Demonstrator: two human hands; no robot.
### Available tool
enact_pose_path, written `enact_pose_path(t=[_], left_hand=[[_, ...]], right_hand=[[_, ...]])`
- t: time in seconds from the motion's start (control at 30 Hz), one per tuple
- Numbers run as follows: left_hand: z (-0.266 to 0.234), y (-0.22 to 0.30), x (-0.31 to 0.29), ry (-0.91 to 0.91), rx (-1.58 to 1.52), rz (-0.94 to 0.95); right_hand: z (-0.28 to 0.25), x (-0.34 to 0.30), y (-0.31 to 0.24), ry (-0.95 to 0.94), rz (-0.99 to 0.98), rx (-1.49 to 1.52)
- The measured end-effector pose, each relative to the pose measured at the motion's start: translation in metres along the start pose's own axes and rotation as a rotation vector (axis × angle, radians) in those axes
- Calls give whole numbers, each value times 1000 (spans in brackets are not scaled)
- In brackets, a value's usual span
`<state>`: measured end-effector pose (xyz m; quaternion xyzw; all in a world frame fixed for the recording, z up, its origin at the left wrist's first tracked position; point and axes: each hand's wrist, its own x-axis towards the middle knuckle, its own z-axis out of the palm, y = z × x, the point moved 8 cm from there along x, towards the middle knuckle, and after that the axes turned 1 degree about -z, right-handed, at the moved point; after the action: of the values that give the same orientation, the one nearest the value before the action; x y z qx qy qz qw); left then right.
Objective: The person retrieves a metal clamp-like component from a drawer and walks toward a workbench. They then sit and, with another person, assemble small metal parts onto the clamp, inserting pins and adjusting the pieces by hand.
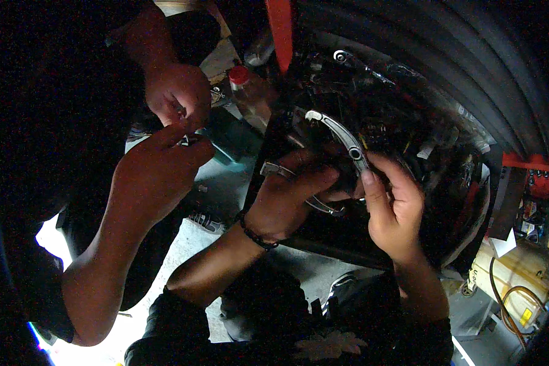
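A curved silver metal arm (343, 135), hooked at its far end and with a round hole midway, looks like a jaw of a puller. My right hand (395, 210) pinches its lower end between thumb and fingers. My left hand (290, 198), with a dark beaded bracelet at the wrist, is closed around a similar metal piece. Its squared end (276, 169) juts out on the left, and another curved end (329, 209) shows below the fingers. The palm hides the middle, so I cannot tell whether the arms are joined. Both hands are over a dark bin of tools.
At the left, another person's hands (165, 143) hold a small metal part. A red-capped clear bottle (240, 76) stands beyond them, near a teal container (222, 140). A ratchet-like tool (363, 66) lies at the bin's far side. A yellowish tank with a hose (512, 280) is at right.
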<state>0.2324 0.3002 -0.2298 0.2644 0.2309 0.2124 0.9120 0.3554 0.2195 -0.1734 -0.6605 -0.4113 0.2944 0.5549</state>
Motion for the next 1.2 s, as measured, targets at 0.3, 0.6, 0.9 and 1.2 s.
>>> enact_pose_path(t=[0.3, 0.6, 0.9, 1.2], left_hand=[[16, 6, -1, -185, 41, 59], [29, 8, 0, -318, -385, -101], [19, 4, 4, -247, -313, -95], [9, 2, 2, -156, -120, 59]], right_hand=[[-13, -1, -24, 70, -138, 11], [-39, 1, -38, 54, 25, 391], [-14, -7, -48, -47, -74, 78], [7, -4, -49, 1, -561, -570]])
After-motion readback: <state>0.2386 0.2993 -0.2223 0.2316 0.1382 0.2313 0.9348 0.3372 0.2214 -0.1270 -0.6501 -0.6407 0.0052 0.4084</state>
